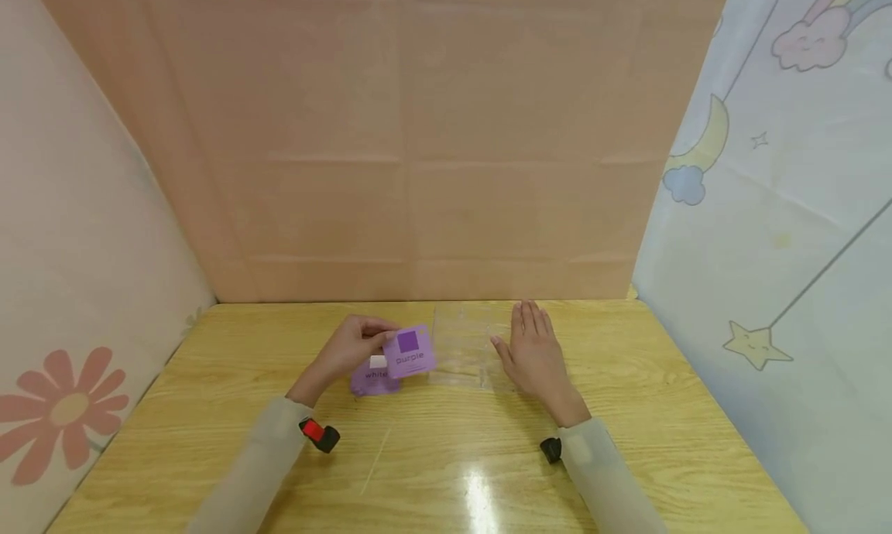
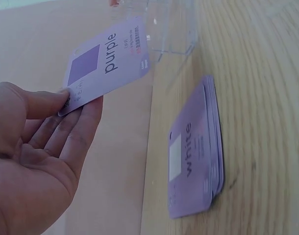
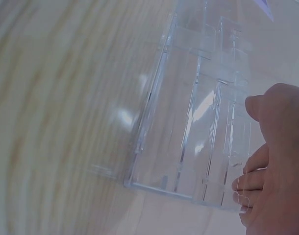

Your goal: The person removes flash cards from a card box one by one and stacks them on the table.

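Observation:
Between thumb and fingers my left hand [image 1: 354, 345] pinches a purple flashcard [image 1: 411, 361] by its edge. The word "purple" and a dark purple square show on its face. Below it lies a small stack of flashcards [image 2: 194, 161], with a "white" card [image 1: 375, 384] on top. A clear plastic tiered holder [image 1: 460, 350] stands just right of the held card. At the holder's right side is my right hand [image 1: 536, 360], fingers straight and thumb spread; whether it touches the plastic is hard to tell. The right wrist view shows the holder's stepped ledges [image 3: 188, 122].
All this is on a wooden table [image 1: 418, 464], with the holder near its back edge. A plain orange-brown backdrop [image 1: 418, 147] rises behind. Printed cloths hang at the left [image 1: 84, 248] and right [image 1: 787, 248].

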A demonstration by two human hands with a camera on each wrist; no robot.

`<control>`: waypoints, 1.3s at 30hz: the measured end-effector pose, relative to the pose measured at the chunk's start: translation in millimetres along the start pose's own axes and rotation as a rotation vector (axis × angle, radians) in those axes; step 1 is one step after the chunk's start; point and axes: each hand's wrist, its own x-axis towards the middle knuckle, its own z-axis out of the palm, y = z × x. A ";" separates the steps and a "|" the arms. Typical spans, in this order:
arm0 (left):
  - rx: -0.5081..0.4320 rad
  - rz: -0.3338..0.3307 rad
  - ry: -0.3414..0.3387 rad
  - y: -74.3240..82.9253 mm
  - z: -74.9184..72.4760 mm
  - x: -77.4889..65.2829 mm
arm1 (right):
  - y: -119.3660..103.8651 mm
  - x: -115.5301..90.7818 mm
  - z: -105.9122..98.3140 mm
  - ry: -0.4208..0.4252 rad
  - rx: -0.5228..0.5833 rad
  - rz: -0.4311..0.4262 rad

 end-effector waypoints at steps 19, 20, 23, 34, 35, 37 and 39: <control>0.077 -0.103 -0.003 -25.0 -20.7 -4.5 | 1.2 1.4 -0.1 -0.005 -0.005 0.006; 0.075 -0.111 -0.005 -27.5 -21.9 -4.5 | 1.1 1.3 -0.2 -0.006 -0.003 0.006; 0.075 -0.134 -0.008 -34.1 -24.5 -3.9 | 1.3 0.7 -0.7 -0.012 0.004 0.006; 0.084 -0.165 0.006 -41.5 -29.0 -4.2 | 2.7 0.9 -0.6 -0.023 0.011 0.009; 0.086 -0.170 0.010 -42.0 -29.2 -4.3 | 2.6 1.1 -0.2 -0.027 0.012 0.010; 0.091 -0.176 0.014 -43.1 -29.7 -4.6 | 2.5 1.4 0.6 -0.034 0.019 0.012; 0.092 -0.181 0.016 -44.4 -30.2 -4.5 | 2.3 1.5 1.0 -0.034 0.021 0.014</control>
